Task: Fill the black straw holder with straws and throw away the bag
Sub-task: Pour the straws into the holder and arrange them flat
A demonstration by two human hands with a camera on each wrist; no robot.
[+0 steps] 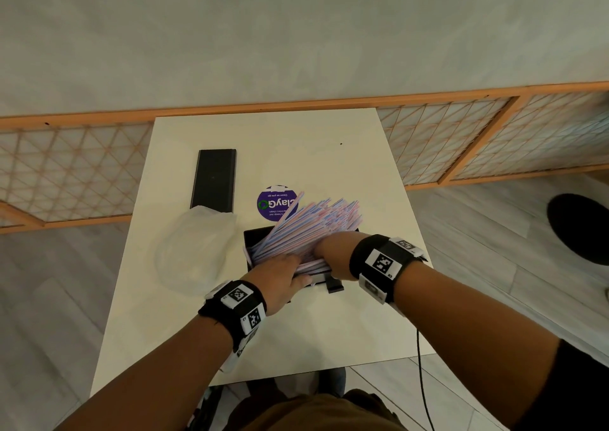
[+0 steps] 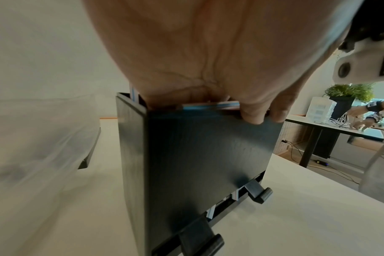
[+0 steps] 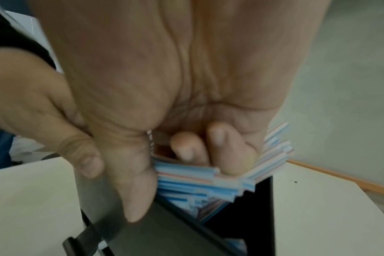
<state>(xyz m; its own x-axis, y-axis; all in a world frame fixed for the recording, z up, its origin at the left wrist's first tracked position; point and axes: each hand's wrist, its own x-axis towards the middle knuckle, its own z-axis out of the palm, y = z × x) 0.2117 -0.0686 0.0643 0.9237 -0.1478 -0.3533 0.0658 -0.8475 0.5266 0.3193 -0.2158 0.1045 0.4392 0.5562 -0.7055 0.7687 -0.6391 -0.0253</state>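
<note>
Both forearms fill near edge of head view. Left hand (image 1: 280, 282) and right hand (image 1: 329, 252) press down on straws (image 1: 316, 223), likely to seat bundle; far ends fan up out of black straw holder (image 1: 253, 236). Empty bag (image 1: 194, 249) lies just left of holder, black lid (image 1: 214, 180) beyond bag.

Left wrist view: palm over holder's rim, fingertips (image 2: 252, 116) hooked on front wall, likely steadying box.

Right wrist view: fingers (image 3: 221, 143) curled onto straw bundle, thumb on holder's wall.

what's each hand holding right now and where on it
Both hands grip the straws at their near ends. The right hand curls round the bundle; the left hand also touches the holder's top rim.
</note>
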